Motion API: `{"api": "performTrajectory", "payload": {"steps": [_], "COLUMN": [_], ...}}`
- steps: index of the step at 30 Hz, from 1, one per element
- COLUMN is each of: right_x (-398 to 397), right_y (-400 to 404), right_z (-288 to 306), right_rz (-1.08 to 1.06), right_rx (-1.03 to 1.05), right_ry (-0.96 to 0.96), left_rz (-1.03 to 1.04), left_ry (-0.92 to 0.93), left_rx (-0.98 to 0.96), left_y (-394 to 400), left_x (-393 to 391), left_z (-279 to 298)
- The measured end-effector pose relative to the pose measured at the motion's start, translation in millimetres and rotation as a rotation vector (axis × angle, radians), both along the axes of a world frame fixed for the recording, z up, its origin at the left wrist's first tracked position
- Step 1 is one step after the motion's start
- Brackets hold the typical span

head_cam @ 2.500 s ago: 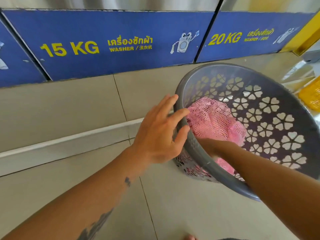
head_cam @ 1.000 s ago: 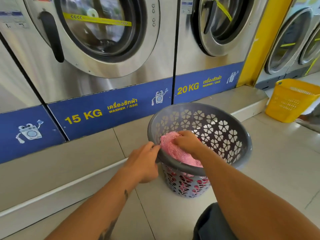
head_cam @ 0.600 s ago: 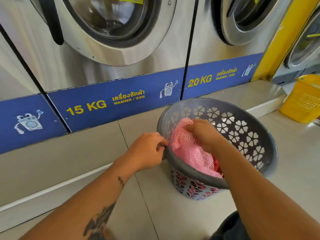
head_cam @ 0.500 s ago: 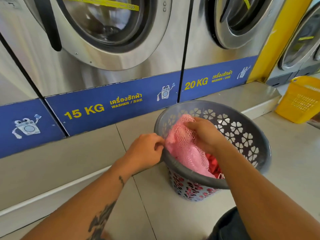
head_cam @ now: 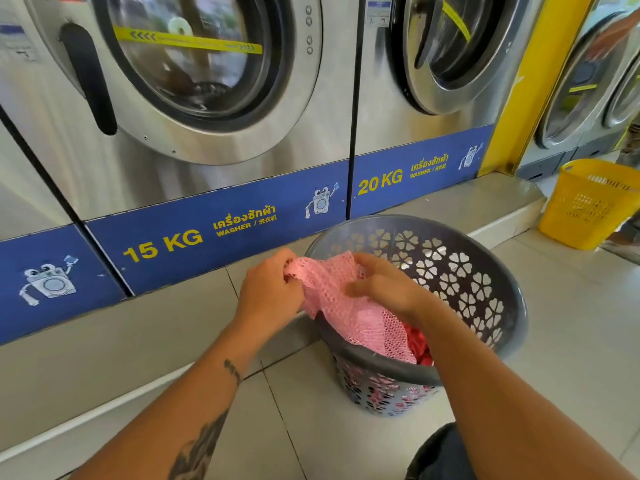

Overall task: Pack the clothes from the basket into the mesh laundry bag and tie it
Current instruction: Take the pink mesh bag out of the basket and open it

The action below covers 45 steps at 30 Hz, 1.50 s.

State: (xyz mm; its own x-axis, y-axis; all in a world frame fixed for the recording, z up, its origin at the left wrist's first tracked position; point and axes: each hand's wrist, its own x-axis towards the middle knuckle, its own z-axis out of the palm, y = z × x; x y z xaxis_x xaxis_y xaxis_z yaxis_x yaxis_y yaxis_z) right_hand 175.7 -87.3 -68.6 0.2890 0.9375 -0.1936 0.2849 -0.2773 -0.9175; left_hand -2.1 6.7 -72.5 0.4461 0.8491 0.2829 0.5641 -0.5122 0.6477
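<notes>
A round grey basket (head_cam: 498, 292) with flower-shaped holes stands on the tiled floor in front of the washers. A pink mesh laundry bag (head_cam: 343, 306) is drawn up over the basket's left rim. My left hand (head_cam: 268, 292) pinches the bag's upper left edge with curled fingers, just outside the rim. My right hand (head_cam: 384, 285) grips the mesh from the right, above the basket's opening. Red clothes (head_cam: 420, 346) show inside the basket below the bag; most of them are hidden.
Steel front-loading washers (head_cam: 194, 81) with blue 15 KG and 20 KG labels stand on a raised tiled step (head_cam: 104, 348) straight ahead. A yellow plastic basket (head_cam: 585, 202) sits on the floor at the right. My knee (head_cam: 436, 452) is at the bottom.
My left hand has left the basket's rim and taken hold of the pink mesh bag. Both hands have lifted the bag higher, over the left rim.
</notes>
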Motion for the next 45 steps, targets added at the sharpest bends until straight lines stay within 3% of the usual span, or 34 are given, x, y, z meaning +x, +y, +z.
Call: {"api": "performTrajectory", "payload": {"steps": [4, 8, 15, 17, 19, 22, 28, 33, 39, 45], "right_x": [-15, -28, -45, -48, -56, -68, -64, -55, -43, -44], "right_y": [-2, 2, 11, 13, 13, 13, 16, 15, 17, 16], "right_z": [-3, -10, -11, -6, -4, -19, -23, -15, -28, -35], "right_rz": [0.28, 0.244, 0.154, 0.221, 0.342, 0.406, 0.275, 0.163, 0.199, 0.245], "right_rx": [-0.205, -0.263, -0.044, -0.045, -0.123, -0.273, -0.084, 0.054, 0.057, 0.025], "right_ry": [-0.186, -0.374, -0.375, -0.395, -0.427, -0.647, -0.872, -0.826, -0.624, -0.755], "left_rz": [0.08, 0.081, 0.049, 0.038, 0.041, 0.015, -0.131, -0.206, -0.089, 0.033], "left_ry": [-0.052, 0.091, 0.419, 0.498, 0.521, 0.455, 0.499, 0.518, 0.468, 0.401], "left_rx": [0.091, 0.106, -0.012, -0.029, -0.029, -0.022, -0.009, -0.096, 0.143, 0.177], "left_y": [16, 22, 9, 8, 5, -7, -20, -25, -22, -6], "left_x": [-21, -45, -87, -96, -100, -97, -69, -47, -44, -63], "left_z": [14, 15, -7, -9, -6, -3, -19, -27, -16, -18]}}
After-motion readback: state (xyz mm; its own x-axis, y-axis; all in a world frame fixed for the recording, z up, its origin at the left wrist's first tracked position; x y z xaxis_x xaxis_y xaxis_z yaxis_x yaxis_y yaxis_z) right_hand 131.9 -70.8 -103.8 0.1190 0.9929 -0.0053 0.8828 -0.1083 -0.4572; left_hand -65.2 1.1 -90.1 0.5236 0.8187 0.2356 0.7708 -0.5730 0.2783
